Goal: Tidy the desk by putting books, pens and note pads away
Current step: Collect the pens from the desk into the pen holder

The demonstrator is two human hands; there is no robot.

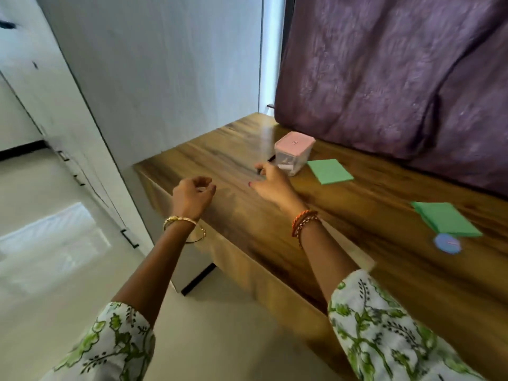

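Note:
Two green note pads lie on the wooden desk: one beside a clear box with a pink lid, the other nearer the right edge of the view. My right hand hovers over the desk just left of the box, fingers spread and holding nothing. My left hand hangs over the desk's left corner with its fingers loosely curled; nothing shows in it. The frame is blurred.
A round blue object lies just in front of the nearer pad. A purple curtain hangs behind the desk. A pale wall panel stands at the desk's left end, with cabinet doors and a light floor beyond.

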